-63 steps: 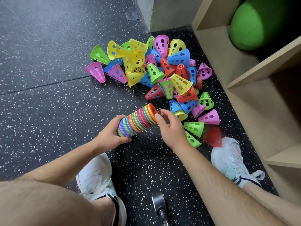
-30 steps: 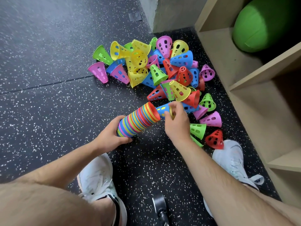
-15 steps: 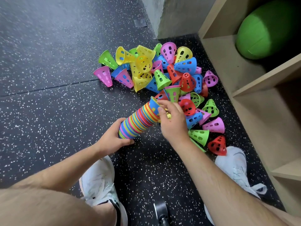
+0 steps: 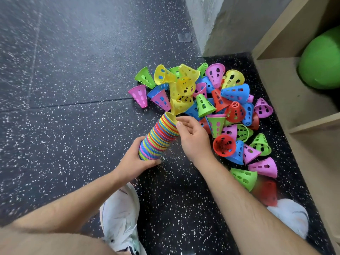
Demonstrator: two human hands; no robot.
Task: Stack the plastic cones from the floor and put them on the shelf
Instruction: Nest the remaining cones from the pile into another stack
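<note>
Left hand (image 4: 136, 161): my fingers and thumb are wrapped round the near end of the stack, clamped on it, low over the floor (image 4: 73, 126).
Stack (image 4: 159, 138): many nested cones in striped colours, held between my two hands, just left of the loose pile and well apart from the shelf.
Long axis: it runs from my left hand, near and left, up and away to the far right, tilted rather than upright.
Pointing: the open mouths face far and right toward the pile, and the narrow tips point back into my left hand.
Top cone (image 4: 171, 116): yellow, seated in the far end of the stack.
Right hand (image 4: 195, 138): my fingers are curled at the yellow rim with the fingertips (image 4: 181, 119) touching it. I cannot tell whether they pinch it or only rest there.
Step in hand: I judge this to be the seating of one more cone on the stack.
Loose cones (image 4: 226, 107): dozens lie tumbled on the floor, right of the stack and far from me.
Next move: probably reach right for a near cone, turn its tip toward the stack's mouth, and push it in straight.
Shelf (image 4: 287, 100): wooden, far right, with a green ball (image 4: 322, 59) in it and no cones yet.
</note>
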